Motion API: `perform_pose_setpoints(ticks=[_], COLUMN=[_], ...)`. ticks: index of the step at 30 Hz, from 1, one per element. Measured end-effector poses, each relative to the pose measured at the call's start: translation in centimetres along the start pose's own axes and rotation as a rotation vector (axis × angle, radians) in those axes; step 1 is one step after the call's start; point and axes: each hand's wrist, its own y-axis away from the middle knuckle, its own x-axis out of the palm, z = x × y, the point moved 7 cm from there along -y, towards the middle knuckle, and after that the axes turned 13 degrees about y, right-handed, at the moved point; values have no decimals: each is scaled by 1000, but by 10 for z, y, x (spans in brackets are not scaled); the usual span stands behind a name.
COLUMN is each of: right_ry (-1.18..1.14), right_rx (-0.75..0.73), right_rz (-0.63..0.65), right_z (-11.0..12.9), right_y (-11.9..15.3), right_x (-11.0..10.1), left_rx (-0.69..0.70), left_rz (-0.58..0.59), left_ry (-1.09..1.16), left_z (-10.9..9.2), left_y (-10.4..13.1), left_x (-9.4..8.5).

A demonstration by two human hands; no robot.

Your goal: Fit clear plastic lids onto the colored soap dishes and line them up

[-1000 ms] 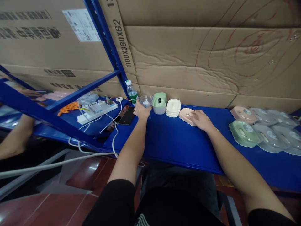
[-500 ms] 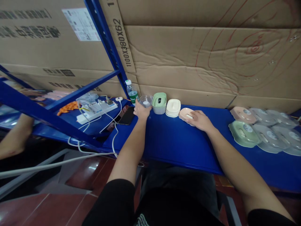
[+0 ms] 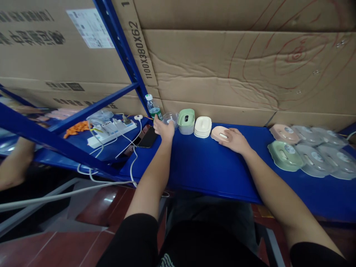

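My left hand (image 3: 165,129) is beside a clear round plastic piece (image 3: 170,119), its fingers apart and nothing seen in them. My right hand (image 3: 236,140) grips the right side of a pink lid (image 3: 219,133) with a white handle, low over the blue table. Between the hands stand a green container (image 3: 186,121) with a dark opening on top and a stack of cream lids (image 3: 203,127).
A water bottle (image 3: 153,106) stands behind my left hand, with a phone (image 3: 148,137), a power strip (image 3: 111,132) and white cables to the left. Several lidded containers (image 3: 286,155) sit at the right. Another person's arm (image 3: 18,161) shows at far left.
My left hand has drawn back slightly from the clear piece and its fingers have lifted. My right hand stays on the pink lid. The whole view has shifted a little.
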Motion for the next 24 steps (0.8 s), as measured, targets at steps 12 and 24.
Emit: perform_pose_setpoints(ticks=[12, 24], right_ry=[-288, -318], right_rx=[-75, -270], right_rz=[-327, -284], right_z=[17, 41], right_y=[12, 19], right_x=[-38, -45], left_rx=[894, 845], left_rz=[570, 904], left_ry=[173, 154], left_z=[-89, -84], left_y=[112, 134], left_x=[52, 65])
